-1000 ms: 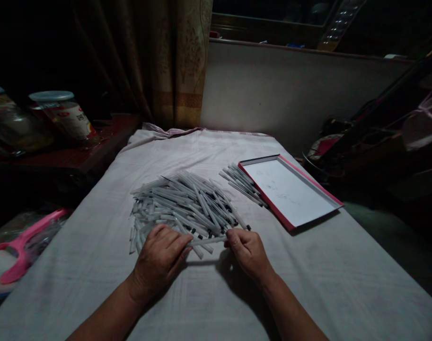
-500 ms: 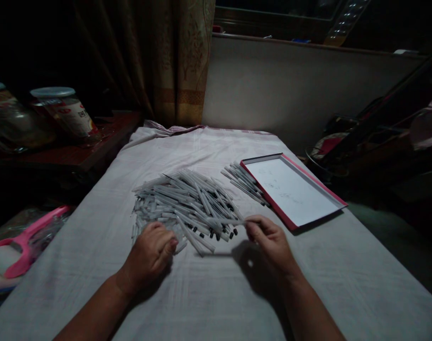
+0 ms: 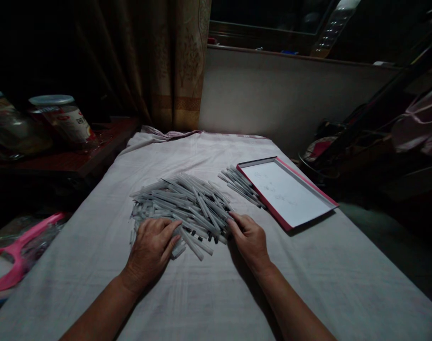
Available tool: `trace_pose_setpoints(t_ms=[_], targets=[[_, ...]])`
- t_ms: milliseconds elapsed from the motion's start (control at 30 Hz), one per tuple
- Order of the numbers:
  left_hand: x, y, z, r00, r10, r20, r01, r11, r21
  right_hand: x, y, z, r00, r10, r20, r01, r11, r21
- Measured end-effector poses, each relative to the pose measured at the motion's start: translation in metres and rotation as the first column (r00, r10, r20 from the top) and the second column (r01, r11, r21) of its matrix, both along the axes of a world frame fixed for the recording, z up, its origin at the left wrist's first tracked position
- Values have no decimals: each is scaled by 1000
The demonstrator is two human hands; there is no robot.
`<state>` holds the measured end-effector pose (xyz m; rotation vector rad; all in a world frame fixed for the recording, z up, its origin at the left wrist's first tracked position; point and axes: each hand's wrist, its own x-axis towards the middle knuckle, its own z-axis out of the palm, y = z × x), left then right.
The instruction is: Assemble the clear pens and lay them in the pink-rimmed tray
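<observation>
A big loose pile of grey-white pens (image 3: 187, 206) with dark tips lies on a white cloth-covered table (image 3: 208, 298). My left hand (image 3: 152, 248) rests on the pile's near left edge, its fingers spread flat over a few pens. At the pile's near right edge, my right hand (image 3: 250, 240) has its fingers stretched onto the pens and holds none. A small tidy row of pens (image 3: 242, 185) lies to the right, against a shallow red-rimmed white tray (image 3: 290, 194).
Two lidded jars (image 3: 61, 118) stand on a dark wooden shelf at the left, with a pink plastic object (image 3: 20, 241) below them. A curtain (image 3: 173, 61) hangs behind the table. Dark clutter (image 3: 361, 137) fills the right side beyond the table's edge.
My right hand lifted one pen out to the right, then came back to the pile without it. My left hand shifted slightly left and lies flatter on the pens.
</observation>
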<state>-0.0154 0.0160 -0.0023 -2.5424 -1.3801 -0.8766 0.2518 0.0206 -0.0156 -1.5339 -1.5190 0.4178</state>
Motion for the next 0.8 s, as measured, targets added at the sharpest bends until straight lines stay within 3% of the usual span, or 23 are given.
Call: trace_pose_setpoints(t_ms=[100, 200, 267, 367, 467, 667, 800], targets=[[0, -2, -1, 1000, -8, 1, 8, 1000, 5, 1, 2, 5, 973, 46, 226, -47, 999, -2], [0, -3, -2, 1000, -14, 1, 14, 1000, 6, 13, 11, 10, 943, 20, 333, -22, 1000, 3], [0, -3, -3, 1000, -14, 7, 14, 1000, 14, 27, 20, 14, 922, -49, 385, 51, 999, 5], [0, -2, -5, 999, -13, 36, 12, 999, 30, 51, 33, 19, 829, -164, 535, 243, 967, -79], [0, -2, -5, 998, -16, 63, 13, 999, 41, 63, 39, 25, 740, -130, 660, 362, 903, -229], [1, -2, -1, 997, -40, 66, 35, 997, 70, 61, 49, 35, 710, -44, 703, 445, 801, -400], [0, -2, 0, 997, -41, 65, 35, 995, 92, 66, 50, 34, 724, -18, 689, 386, 838, -384]])
